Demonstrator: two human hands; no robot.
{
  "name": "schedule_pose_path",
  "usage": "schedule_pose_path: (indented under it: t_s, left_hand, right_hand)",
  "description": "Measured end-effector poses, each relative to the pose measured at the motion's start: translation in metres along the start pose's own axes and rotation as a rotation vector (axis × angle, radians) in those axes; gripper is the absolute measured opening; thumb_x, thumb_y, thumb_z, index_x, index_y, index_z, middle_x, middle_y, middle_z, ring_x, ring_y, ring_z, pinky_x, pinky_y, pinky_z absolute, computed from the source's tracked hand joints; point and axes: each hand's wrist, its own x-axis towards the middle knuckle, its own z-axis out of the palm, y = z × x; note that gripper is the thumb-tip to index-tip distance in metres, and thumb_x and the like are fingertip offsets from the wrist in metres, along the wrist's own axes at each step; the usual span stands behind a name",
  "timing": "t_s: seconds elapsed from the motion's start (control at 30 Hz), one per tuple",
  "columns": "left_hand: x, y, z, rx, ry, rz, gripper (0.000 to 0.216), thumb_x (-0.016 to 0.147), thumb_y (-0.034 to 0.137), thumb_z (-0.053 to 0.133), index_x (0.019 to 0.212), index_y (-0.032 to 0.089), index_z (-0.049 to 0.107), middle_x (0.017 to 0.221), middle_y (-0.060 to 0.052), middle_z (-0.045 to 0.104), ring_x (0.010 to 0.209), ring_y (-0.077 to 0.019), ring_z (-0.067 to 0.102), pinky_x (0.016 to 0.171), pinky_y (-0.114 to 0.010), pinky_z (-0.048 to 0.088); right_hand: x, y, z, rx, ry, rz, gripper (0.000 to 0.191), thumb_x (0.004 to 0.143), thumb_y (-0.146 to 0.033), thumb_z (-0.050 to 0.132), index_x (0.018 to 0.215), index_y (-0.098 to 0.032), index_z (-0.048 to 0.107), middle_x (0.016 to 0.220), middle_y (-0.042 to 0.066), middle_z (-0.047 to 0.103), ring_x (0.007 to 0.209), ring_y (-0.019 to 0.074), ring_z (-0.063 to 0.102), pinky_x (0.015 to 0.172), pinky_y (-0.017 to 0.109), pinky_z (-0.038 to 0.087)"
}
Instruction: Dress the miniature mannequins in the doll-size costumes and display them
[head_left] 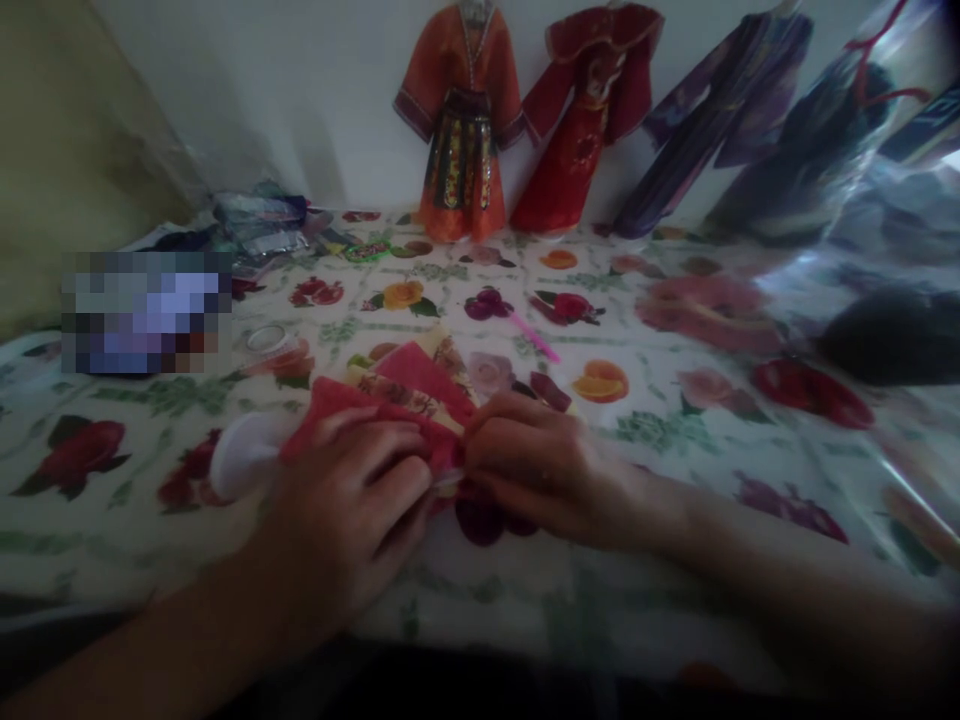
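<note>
A small pink-red doll garment (420, 372) with cream floral bands lies on its side on the table. A white round base (241, 457), like a stand's foot, sticks out from its left end. My left hand (360, 500) is closed over the near side of the garment, fingers curled on the cloth. At the garment's right end my right hand (529, 460) pinches the fabric edge, its fingertips close to those of my left. What lies under the fingers is hidden, and the picture is somewhat blurred.
Dressed figures in orange (465, 130), red (585, 130) and purple (720, 120) stand along the back wall. A pink stick (534, 337) and a tape roll (265, 339) lie on the fruit-patterned tablecloth (420, 235). Plastic packets (259, 228) are piled at back left; a dark object (892, 335) sits right.
</note>
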Motion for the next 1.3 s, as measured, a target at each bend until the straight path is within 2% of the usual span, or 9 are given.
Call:
schedule_pose_path:
  t_s: [0.13, 0.23, 0.3, 0.5, 0.77, 1.0, 1.3]
  left_hand:
    - [0.0006, 0.0005, -0.0007, -0.044, -0.020, -0.054, 0.007, 0.089, 0.012, 0.059, 0.093, 0.016, 0.064, 0.103, -0.008, 0.067, 0.097, -0.0244, 0.061, 0.089, -0.048, 0.049]
    - [0.0005, 0.0012, -0.0018, -0.058, -0.027, -0.077, 0.006, 0.089, 0.012, 0.059, 0.092, 0.017, 0.063, 0.104, -0.008, 0.065, 0.098, -0.0252, 0.060, 0.086, -0.047, 0.049]
    - [0.0004, 0.0020, -0.0025, -0.046, -0.030, -0.072, 0.007, 0.089, 0.012, 0.058, 0.091, 0.017, 0.062, 0.102, -0.008, 0.065, 0.096, -0.0244, 0.060, 0.086, -0.047, 0.049]
    - [-0.0001, 0.0020, -0.0025, 0.006, -0.014, -0.031, 0.008, 0.090, 0.012, 0.056, 0.093, 0.018, 0.061, 0.101, -0.007, 0.065, 0.096, -0.0243, 0.061, 0.088, -0.049, 0.048]
    - [0.0005, 0.0009, -0.0016, 0.021, 0.011, -0.005, 0.009, 0.088, 0.012, 0.057, 0.093, 0.019, 0.061, 0.099, -0.008, 0.066, 0.096, -0.0257, 0.064, 0.090, -0.050, 0.049]
    - [0.0004, 0.0035, -0.0044, -0.010, -0.012, -0.040, 0.005, 0.089, 0.015, 0.058, 0.090, 0.018, 0.062, 0.097, -0.007, 0.067, 0.094, -0.0260, 0.064, 0.087, -0.048, 0.049]
    - [-0.0009, -0.0003, -0.0057, -0.011, -0.033, -0.074, 0.005, 0.089, 0.018, 0.058, 0.092, 0.020, 0.062, 0.098, -0.007, 0.067, 0.096, -0.0273, 0.064, 0.086, -0.048, 0.051]
  right_hand:
    - [-0.0008, 0.0007, -0.0002, 0.041, 0.045, 0.058, 0.007, 0.093, -0.014, 0.057, 0.098, -0.016, 0.061, 0.095, 0.006, 0.064, 0.090, 0.0160, 0.062, 0.079, 0.029, 0.052]
    - [-0.0009, 0.0009, -0.0017, 0.038, 0.015, 0.083, 0.015, 0.088, -0.011, 0.062, 0.102, -0.016, 0.061, 0.094, 0.004, 0.065, 0.092, 0.0166, 0.061, 0.080, 0.028, 0.052]
    - [-0.0003, 0.0010, -0.0026, 0.002, -0.007, 0.056, 0.016, 0.087, -0.012, 0.064, 0.101, -0.016, 0.062, 0.095, 0.005, 0.064, 0.094, 0.0179, 0.060, 0.082, 0.030, 0.052]
    - [0.0006, 0.0029, -0.0024, -0.087, 0.042, -0.040, 0.013, 0.089, -0.020, 0.068, 0.100, -0.017, 0.062, 0.105, 0.008, 0.059, 0.102, 0.0193, 0.057, 0.090, 0.033, 0.053]
    - [-0.0009, 0.0046, 0.0043, -0.053, 0.025, -0.073, 0.007, 0.092, -0.012, 0.058, 0.094, -0.013, 0.065, 0.107, 0.012, 0.057, 0.097, 0.0193, 0.058, 0.087, 0.035, 0.053]
    - [-0.0013, 0.0011, 0.0011, 0.003, 0.014, -0.031, 0.008, 0.094, -0.014, 0.057, 0.088, -0.014, 0.062, 0.096, 0.008, 0.060, 0.088, 0.0161, 0.059, 0.081, 0.030, 0.052]
    - [-0.0025, 0.0005, 0.0019, -0.028, 0.062, 0.008, 0.006, 0.096, -0.016, 0.057, 0.091, -0.017, 0.060, 0.090, 0.004, 0.063, 0.084, 0.0128, 0.059, 0.077, 0.025, 0.050]
